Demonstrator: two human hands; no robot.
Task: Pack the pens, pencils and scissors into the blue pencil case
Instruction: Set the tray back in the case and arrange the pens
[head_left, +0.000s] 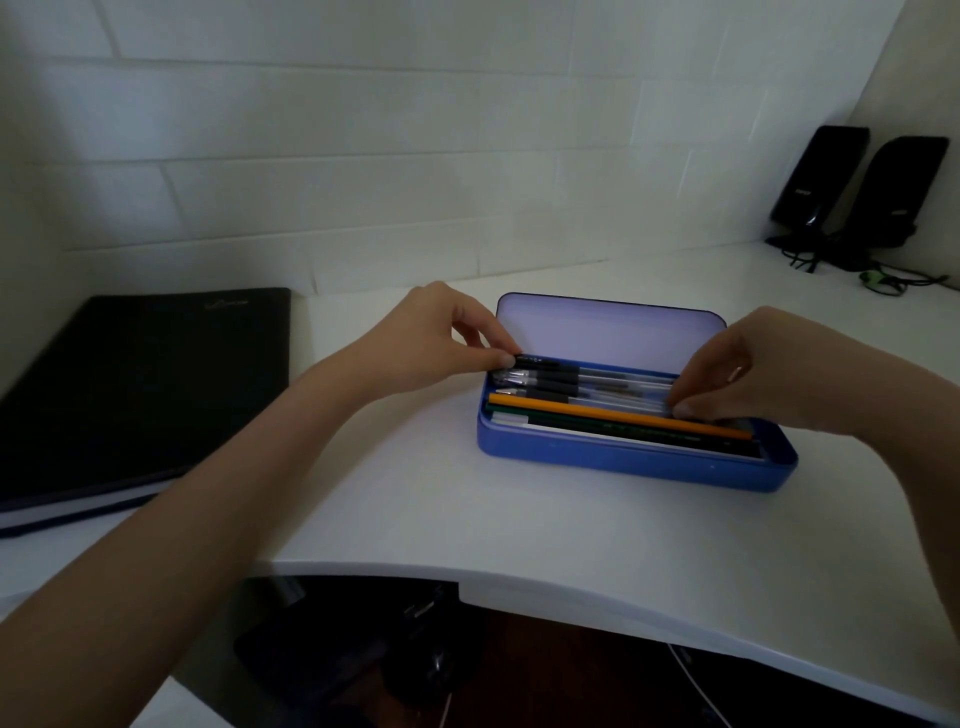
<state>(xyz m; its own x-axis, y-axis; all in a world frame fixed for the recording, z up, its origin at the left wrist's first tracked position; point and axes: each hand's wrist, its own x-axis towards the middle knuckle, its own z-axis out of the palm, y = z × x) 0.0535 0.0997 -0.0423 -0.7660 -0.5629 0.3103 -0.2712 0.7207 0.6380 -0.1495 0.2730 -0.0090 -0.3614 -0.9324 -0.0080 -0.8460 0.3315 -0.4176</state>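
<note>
The blue pencil case lies open on the white desk, its pale lid standing up at the back. Inside lie several clear pens with black grips, an orange pencil and a dark green pencil. My left hand pinches the black end of the rearmost pen at the case's left end. My right hand has its fingertips on the pens' other ends at the right. No scissors are visible.
A black notebook lies on the desk at the left. Two black speakers with cables stand at the back right corner. A white tiled wall runs behind. The desk's curved front edge is close below the case.
</note>
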